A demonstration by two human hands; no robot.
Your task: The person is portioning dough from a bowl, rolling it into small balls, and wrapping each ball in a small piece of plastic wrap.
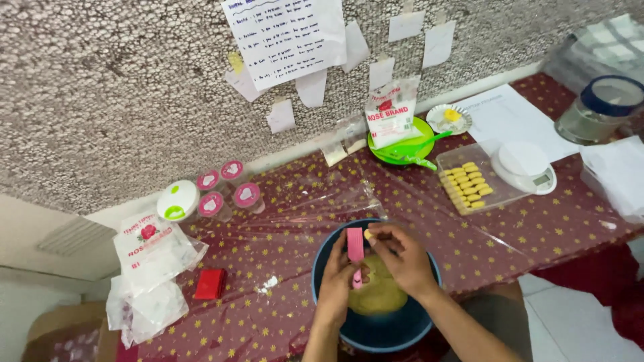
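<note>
Both my hands over the blue bowl (335, 322) w/ dough (379, 295)
L hand (341, 281) grips pink scraper (355, 245); R hand (401, 258) pinches a dough bit off it.

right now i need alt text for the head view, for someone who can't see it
Two bare hands work over a dark blue bowl of yellowish dough: the left hand holds a pink scraper, and the right hand pinches a bit of dough at its edge. Around it, on a maroon star-patterned tablecloth, sit a tray of yellow pieces, a white scale and flour bags.

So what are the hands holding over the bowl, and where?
Left hand holds a pink scraper by its lower part; right hand pinches a bit of yellow dough.
</note>
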